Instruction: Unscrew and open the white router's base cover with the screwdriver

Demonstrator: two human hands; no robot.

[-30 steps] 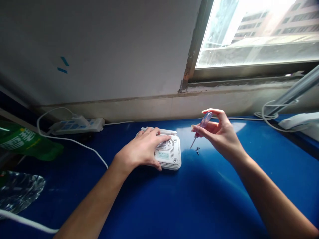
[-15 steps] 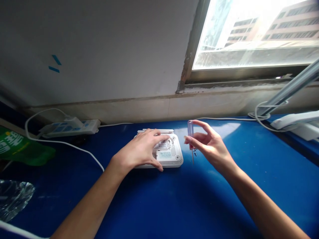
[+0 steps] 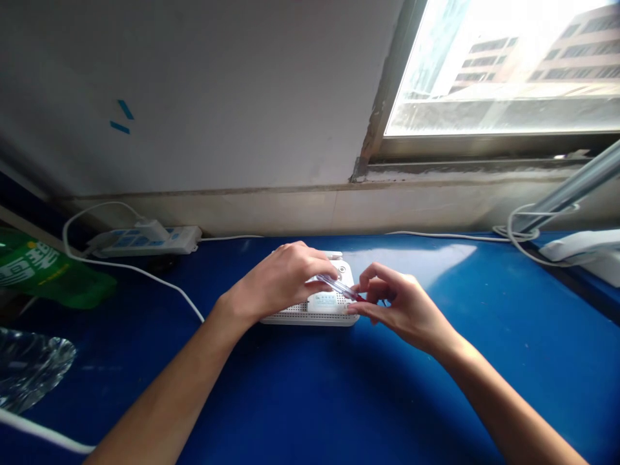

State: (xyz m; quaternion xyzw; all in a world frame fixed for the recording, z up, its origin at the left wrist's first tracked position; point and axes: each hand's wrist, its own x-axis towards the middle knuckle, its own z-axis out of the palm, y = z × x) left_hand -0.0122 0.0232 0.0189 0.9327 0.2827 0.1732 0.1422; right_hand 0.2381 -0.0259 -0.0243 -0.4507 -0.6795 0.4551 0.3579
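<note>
Holding one screwdriver (image 3: 340, 287) at one white router (image 3: 320, 305) are two hands (image 3: 285, 278) (image 3: 400, 307).

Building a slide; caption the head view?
Left hand and right hand meet at a clear-handled screwdriver above a white device on a blue table.

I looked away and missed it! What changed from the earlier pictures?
The right hand moved left, tipping the screwdriver so its handle points left over the white box. The left hand now seems to pinch that handle. The white box and power strip stayed put.
</note>
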